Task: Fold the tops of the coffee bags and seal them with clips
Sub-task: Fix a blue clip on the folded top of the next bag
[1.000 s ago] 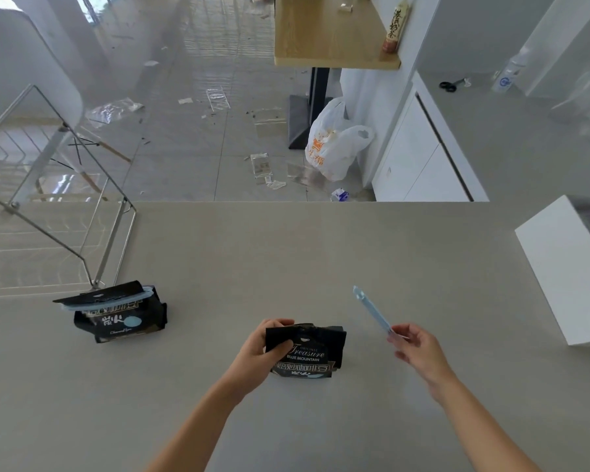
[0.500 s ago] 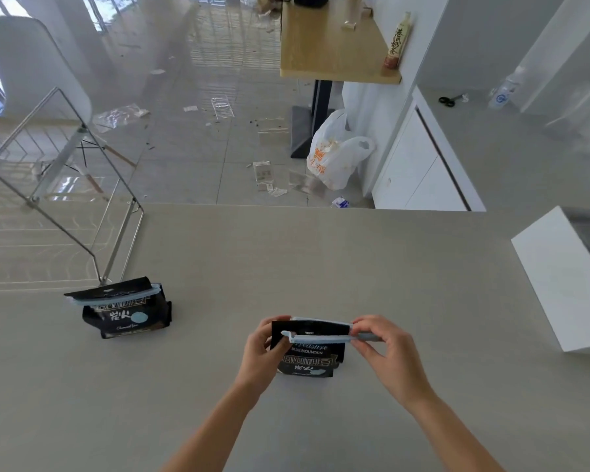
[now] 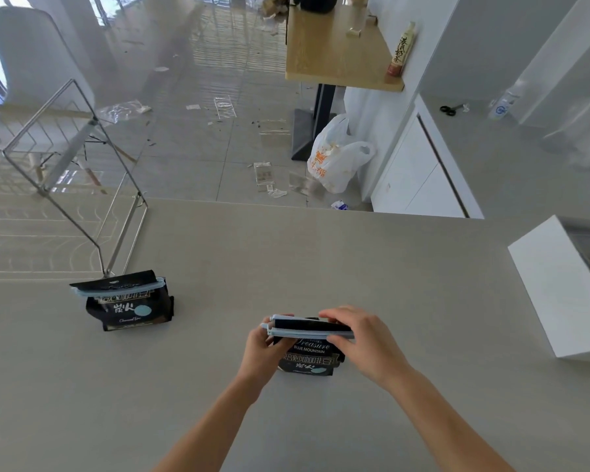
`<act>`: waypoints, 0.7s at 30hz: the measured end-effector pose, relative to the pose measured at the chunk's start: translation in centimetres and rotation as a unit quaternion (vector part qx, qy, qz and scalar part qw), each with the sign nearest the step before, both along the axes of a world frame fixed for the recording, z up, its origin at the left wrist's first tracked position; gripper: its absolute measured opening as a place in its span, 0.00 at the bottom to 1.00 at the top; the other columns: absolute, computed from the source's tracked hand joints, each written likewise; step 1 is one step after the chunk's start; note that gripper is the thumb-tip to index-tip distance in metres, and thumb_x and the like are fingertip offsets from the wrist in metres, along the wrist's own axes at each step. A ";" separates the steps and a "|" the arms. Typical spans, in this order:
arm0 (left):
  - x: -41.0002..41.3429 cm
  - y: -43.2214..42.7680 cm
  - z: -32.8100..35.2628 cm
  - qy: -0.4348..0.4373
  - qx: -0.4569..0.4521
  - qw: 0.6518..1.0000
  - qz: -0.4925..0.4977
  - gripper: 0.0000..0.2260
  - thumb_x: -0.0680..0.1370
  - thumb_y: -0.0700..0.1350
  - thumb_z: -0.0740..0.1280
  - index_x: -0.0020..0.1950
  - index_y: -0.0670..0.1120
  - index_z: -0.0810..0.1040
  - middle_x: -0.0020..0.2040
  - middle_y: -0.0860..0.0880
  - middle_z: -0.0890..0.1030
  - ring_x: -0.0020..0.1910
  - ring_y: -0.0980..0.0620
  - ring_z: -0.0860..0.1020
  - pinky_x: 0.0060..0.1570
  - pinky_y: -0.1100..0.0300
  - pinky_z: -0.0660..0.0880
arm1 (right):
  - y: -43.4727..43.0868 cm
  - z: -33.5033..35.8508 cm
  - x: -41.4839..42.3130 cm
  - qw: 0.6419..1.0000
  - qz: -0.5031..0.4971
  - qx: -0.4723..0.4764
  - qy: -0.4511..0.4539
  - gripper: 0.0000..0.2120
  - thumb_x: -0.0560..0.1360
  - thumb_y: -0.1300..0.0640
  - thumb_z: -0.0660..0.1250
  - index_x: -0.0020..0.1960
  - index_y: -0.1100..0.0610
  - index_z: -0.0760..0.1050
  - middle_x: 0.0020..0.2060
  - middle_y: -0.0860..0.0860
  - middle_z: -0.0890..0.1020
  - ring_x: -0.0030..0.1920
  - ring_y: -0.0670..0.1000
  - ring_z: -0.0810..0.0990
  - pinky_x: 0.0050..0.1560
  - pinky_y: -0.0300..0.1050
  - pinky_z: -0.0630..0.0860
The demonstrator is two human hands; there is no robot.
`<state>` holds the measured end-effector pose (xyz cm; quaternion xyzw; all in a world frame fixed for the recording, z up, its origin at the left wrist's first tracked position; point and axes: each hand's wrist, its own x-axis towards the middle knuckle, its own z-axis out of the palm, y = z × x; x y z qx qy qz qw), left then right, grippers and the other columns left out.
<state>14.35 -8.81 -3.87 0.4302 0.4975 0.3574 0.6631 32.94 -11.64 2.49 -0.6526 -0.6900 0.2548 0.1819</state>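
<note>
The clip (image 3: 304, 332), a second ago out in the air in my right hand (image 3: 361, 338), now lies across the folded top of the bag (image 3: 309, 356) between my hands, the right and my left hand (image 3: 264, 342) each pinching one end, so I judge only snapping it closed remains.

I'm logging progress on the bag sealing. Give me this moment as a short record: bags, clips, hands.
near bag: upright on counter, top folded
blue clip: straddles that fold; latched or not, cannot tell
left hand: grips blue clip's left end
right hand: pinches its right end
far bag: upright, left side, second clip across its top
</note>
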 end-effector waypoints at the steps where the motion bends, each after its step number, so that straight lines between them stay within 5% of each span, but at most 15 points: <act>1: 0.0 0.0 0.0 -0.001 0.002 1.000 -0.002 0.12 0.74 0.37 0.70 0.44 0.55 0.83 0.48 0.46 0.83 0.43 0.59 0.82 0.39 0.68 0.77 | 0.1 0.2 -0.1 1.000 0.012 -0.003 -0.019 0.16 0.71 0.58 0.70 0.58 0.47 0.76 0.50 0.42 0.80 0.51 0.44 0.77 0.51 0.40 0.73; 10: -0.1 0.8 -0.8 -0.004 -0.013 1.000 0.009 0.08 0.72 0.37 0.71 0.49 0.45 0.82 0.48 0.43 0.82 0.41 0.58 0.82 0.37 0.69 0.77 | 2.8 0.3 -3.5 0.990 0.060 0.001 -0.130 0.15 0.71 0.45 0.69 0.54 0.51 0.75 0.46 0.48 0.77 0.49 0.50 0.75 0.45 0.46 0.75; 16: 0.2 0.4 -1.3 0.016 -0.004 1.000 0.023 0.12 0.71 0.32 0.63 0.39 0.47 0.80 0.31 0.53 0.81 0.32 0.60 0.79 0.30 0.70 0.73 | 3.7 -1.0 -6.8 0.985 0.055 0.032 -0.159 0.17 0.72 0.38 0.64 0.51 0.50 0.76 0.45 0.47 0.76 0.48 0.50 0.76 0.40 0.44 0.69; 21: -0.5 0.3 -1.1 -0.017 -0.013 0.999 0.027 0.09 0.67 0.37 0.63 0.46 0.43 0.77 0.37 0.49 0.81 0.37 0.57 0.80 0.35 0.68 0.75 | 3.9 -1.5 -7.2 0.986 0.035 0.032 -0.159 0.14 0.71 0.38 0.65 0.47 0.49 0.76 0.42 0.47 0.77 0.43 0.51 0.78 0.37 0.43 0.68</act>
